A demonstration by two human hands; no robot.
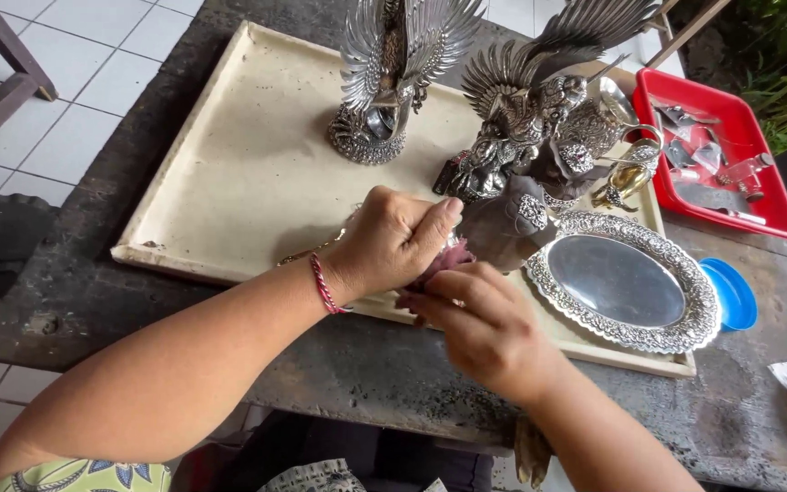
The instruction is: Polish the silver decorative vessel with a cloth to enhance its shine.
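While the fingers of the left hand curl and pinch a pinkish cloth, the right hand closes on it from below, above the near edge of a cream tray. Just beside them lies an oval silver platter. Behind stand two silver winged statues, partly hiding a red tray. The dark surface also carries a blue lid.
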